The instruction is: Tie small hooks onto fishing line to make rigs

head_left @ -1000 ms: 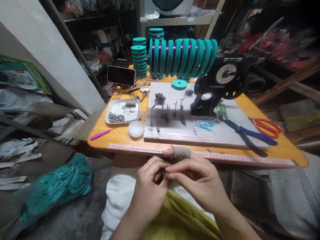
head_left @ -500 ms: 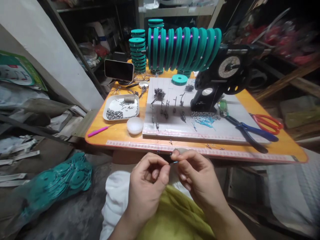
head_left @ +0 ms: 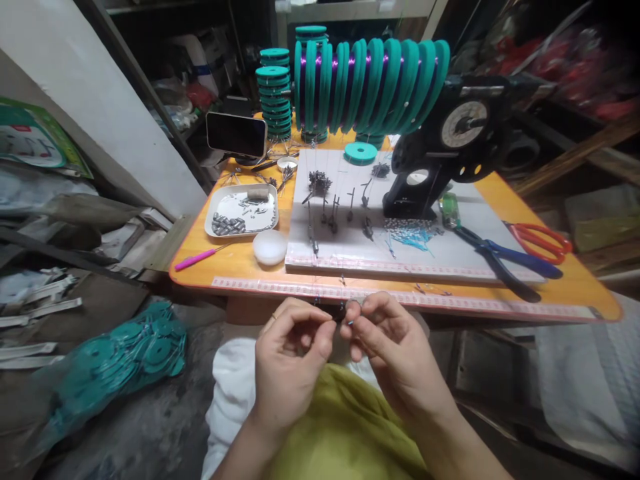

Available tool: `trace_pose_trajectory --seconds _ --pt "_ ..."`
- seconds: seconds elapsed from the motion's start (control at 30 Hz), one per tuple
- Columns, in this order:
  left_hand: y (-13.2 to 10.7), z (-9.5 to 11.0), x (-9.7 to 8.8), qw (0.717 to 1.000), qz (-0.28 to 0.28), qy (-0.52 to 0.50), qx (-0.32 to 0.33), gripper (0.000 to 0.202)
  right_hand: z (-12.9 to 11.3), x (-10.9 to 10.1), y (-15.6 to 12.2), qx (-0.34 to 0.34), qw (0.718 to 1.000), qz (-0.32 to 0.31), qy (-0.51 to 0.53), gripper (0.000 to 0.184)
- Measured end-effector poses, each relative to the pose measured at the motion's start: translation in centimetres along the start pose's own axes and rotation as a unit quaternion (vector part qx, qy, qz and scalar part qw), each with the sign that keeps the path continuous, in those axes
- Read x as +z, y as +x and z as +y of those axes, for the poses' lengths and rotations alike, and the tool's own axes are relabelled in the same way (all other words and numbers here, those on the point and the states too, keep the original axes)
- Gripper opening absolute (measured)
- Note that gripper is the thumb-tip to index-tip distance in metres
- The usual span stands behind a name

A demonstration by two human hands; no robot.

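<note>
Just beyond the table's front edge, my left hand [head_left: 293, 363] is closed in a pinch, thumb against forefinger; what it holds is too small to make out. My right hand [head_left: 403, 357] pinches a small blue piece [head_left: 351, 323], of which only a bit shows at the fingertips. The two sets of fingertips are close together with a narrow gap. Thin lines hang from the green spools [head_left: 373, 87] wound with purple line, with small dark fittings [head_left: 333, 217] and a metal weight [head_left: 314, 247] along them.
A black winding machine [head_left: 415, 190] stands on a grey board [head_left: 340, 260]. Pliers [head_left: 495, 257], red-handled scissors [head_left: 543, 241], blue-tipped pieces [head_left: 413, 235], a white tray [head_left: 235, 233] of metal weights, a white bowl [head_left: 270, 248], a pink-handled tool [head_left: 197, 258] and a phone [head_left: 236, 135] surround it.
The fingertips of my two hands have drawn slightly apart, and less of the blue piece shows. The right fingers have shifted their hold a little. The view has moved slightly.
</note>
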State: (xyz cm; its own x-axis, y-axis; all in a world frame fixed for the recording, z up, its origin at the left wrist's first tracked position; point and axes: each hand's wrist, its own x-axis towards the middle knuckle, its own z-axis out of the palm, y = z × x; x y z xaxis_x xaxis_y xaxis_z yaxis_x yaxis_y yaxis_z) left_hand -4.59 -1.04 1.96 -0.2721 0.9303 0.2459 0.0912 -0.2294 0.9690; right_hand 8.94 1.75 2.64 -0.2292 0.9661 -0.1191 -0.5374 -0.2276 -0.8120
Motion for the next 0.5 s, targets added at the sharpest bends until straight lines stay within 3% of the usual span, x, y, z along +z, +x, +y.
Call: trace_pose_trajectory --seconds 0.07,0.17,0.27,0.4,0.5 --pt "0.3 -0.7 0.0 0.999 0.002 0.016 0.03 0.005 0.1 -0.3 0.1 -0.01 1.0 0.014 -0.012 0.019" --pt "0.7 -1.4 -0.4 0.993 -0.042 0.064 0.091 0.009 0.4 -0.7 0.2 -0.031 0.999 0.025 -0.027 0.018" --pt "1.5 -1.7 -2.0 0.978 -0.048 0.134 0.15 0.017 0.5 -1.1 0.2 -0.03 0.998 0.039 -0.043 0.018" --pt "3.8 -1.9 -5.5 0.954 0.066 0.218 0.193 0.016 0.5 -1.5 0.2 -0.026 0.997 0.051 -0.046 0.021" --pt "5.2 -2.0 -7.3 0.938 0.156 0.247 0.188 0.016 0.4 -1.6 0.1 -0.03 0.997 0.04 -0.055 0.021"
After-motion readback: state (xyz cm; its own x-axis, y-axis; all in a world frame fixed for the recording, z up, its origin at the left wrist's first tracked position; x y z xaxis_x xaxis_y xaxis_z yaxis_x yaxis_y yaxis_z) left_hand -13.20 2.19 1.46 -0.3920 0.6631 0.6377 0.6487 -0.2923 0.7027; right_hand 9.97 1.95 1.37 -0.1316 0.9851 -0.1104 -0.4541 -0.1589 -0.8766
